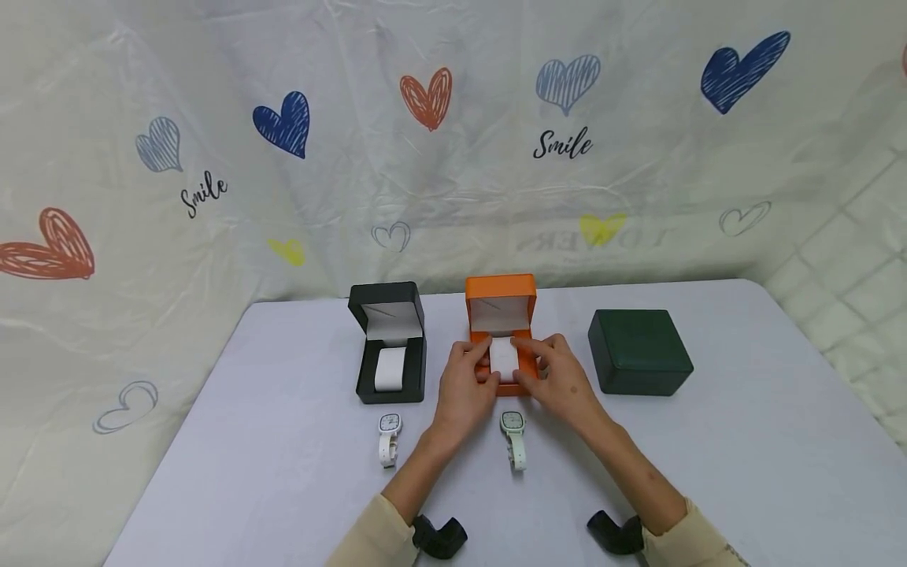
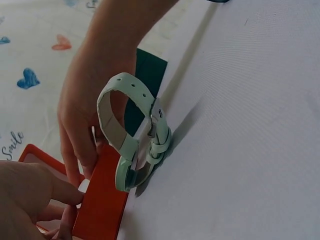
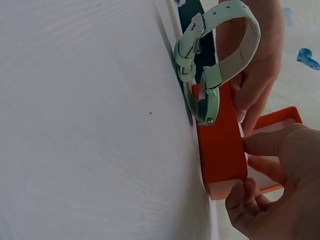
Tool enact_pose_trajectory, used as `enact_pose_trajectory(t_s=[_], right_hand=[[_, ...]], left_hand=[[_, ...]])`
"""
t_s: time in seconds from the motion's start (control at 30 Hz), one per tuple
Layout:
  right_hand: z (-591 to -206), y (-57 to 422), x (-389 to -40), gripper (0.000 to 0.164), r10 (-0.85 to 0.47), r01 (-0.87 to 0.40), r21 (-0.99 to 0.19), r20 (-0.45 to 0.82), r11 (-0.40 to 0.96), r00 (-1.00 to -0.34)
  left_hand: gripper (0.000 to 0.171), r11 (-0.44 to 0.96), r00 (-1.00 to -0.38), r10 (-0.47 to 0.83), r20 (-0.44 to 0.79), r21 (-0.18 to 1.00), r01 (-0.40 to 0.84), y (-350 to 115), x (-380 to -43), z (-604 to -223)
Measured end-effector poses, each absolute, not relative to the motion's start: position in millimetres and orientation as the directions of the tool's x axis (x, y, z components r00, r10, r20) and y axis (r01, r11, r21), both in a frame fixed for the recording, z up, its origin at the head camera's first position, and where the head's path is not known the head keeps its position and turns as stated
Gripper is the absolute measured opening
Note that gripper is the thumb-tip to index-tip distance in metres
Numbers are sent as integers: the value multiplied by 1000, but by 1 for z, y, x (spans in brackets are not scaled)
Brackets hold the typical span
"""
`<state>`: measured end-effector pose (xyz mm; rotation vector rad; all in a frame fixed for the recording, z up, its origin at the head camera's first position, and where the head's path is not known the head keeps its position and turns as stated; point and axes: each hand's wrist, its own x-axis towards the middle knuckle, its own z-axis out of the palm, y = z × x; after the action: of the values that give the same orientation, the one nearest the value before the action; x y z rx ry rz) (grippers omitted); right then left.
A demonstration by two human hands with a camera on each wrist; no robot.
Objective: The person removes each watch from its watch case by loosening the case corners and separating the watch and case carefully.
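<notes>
In the head view an orange watch box (image 1: pixel 500 286) stands with its lid raised at the back middle of the table. A white cushion (image 1: pixel 504 361) sits in its lower half. My left hand (image 1: pixel 462 387) pinches the cushion's left side, index finger at the far corner and thumb at the near one. From the right, my right hand (image 1: pixel 564 379) pinches the opposite side the same way. Just in front of the box lies a mint green watch (image 1: pixel 512 421), its buckled strap (image 2: pixel 134 86) looming large in the left wrist view. The box's inner sides are partly hidden by my fingers.
Left of the orange box stands an open black watch box (image 1: pixel 385 294) holding a white cushion (image 1: pixel 390 368). A white watch (image 1: pixel 390 424) lies before it. On the right sits a closed dark green box (image 1: pixel 638 340). Behind the table (image 1: pixel 283 441) hangs a heart-printed sheet (image 1: pixel 482 189).
</notes>
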<state>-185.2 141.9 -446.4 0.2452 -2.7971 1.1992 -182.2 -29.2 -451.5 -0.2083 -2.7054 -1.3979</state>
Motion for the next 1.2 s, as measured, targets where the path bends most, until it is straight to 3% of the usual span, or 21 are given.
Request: enact_pose_trajectory(t_s=[0.27,0.63,1.2], right_hand=[[-448,143,-188,48,-122,-173,-718,123,674,-985],[-436,156,-174,41,-132,-202,-757,154,621,-979],[-423,178,-158,28,-82,-293,-725,312,624,-947]], left_hand=[[55,617,-989,89,116,773,146,-29,-186,-448],[46,471,-996,56,71,877,89,-30,-183,-447],[33,390,-967,62,245,886,250,-15,-169,-439]])
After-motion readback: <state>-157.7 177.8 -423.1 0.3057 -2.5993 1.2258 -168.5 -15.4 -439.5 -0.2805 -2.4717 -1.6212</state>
